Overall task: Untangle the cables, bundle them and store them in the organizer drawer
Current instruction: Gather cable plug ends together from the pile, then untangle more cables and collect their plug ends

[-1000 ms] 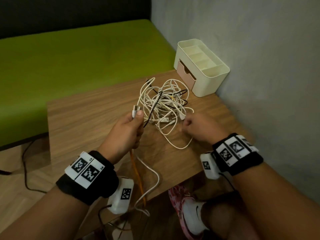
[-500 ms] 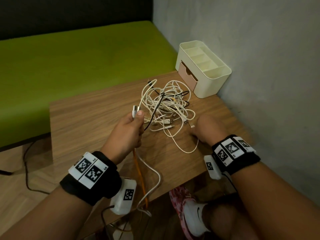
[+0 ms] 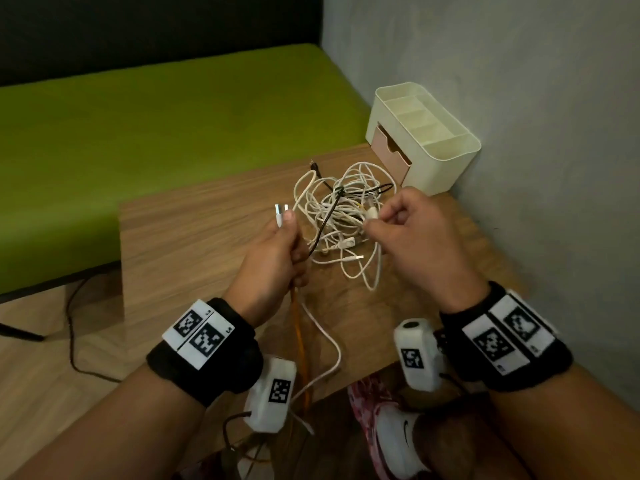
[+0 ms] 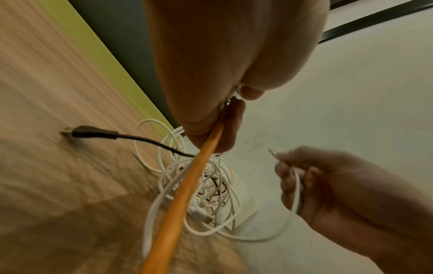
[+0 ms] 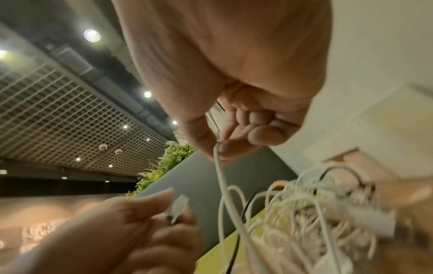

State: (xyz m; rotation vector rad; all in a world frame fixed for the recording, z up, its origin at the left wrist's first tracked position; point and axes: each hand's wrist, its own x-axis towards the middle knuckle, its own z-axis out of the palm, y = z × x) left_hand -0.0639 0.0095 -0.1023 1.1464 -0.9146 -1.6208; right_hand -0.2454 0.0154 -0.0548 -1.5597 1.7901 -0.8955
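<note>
A tangle of mostly white cables (image 3: pixel 341 216) with a black one woven through lies on the wooden table (image 3: pixel 194 244). My left hand (image 3: pixel 277 251) is raised beside the tangle and grips a white USB plug (image 3: pixel 280 214) together with an orange cable (image 3: pixel 299 344) and a white one that hang off the table's front edge. My right hand (image 3: pixel 408 233) is lifted at the tangle's right side and pinches the end of a white cable (image 5: pixel 219 166) between thumb and forefinger. The cream organizer (image 3: pixel 433 157) with a pink drawer (image 3: pixel 389 152) stands at the table's back right corner.
A grey wall (image 3: pixel 519 133) runs close along the table's right side. A green bench (image 3: pixel 156 140) lies behind and left of the table. My foot in a pink and white shoe (image 3: pixel 384 424) is under the table's front edge. A black cord (image 3: pixel 74 334) trails on the floor at left.
My right hand has risen from the table at the tangle's near right side and now pinches a white cable end level with the left hand. The left hand kept its grip.
</note>
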